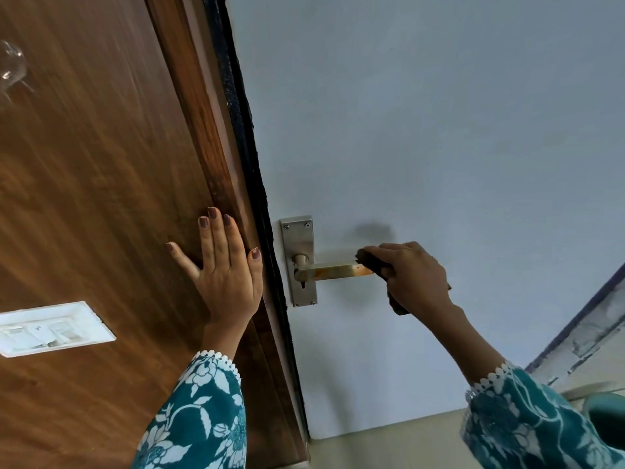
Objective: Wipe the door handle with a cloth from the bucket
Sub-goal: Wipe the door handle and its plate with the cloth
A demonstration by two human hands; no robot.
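Note:
A metal lever door handle (pixel 333 270) with rusty patches sticks out from a steel backplate (pixel 297 238) on a pale blue-white door. My right hand (pixel 414 275) is closed around a dark cloth (pixel 372 260), which wraps the free end of the lever. A corner of the cloth hangs below my palm. My left hand (pixel 223 262) lies flat, fingers spread, on the brown wooden frame (pixel 216 164) left of the door edge. A teal bucket rim (pixel 607 418) shows at the lower right, mostly hidden by my sleeve.
A white switch plate (pixel 50 328) is set in the wood panel at the lower left. A clear hook-like fitting (pixel 10 67) sits at the upper left. A beige floor strip (pixel 382 445) runs below the door, with a scuffed skirting (pixel 588 333) at right.

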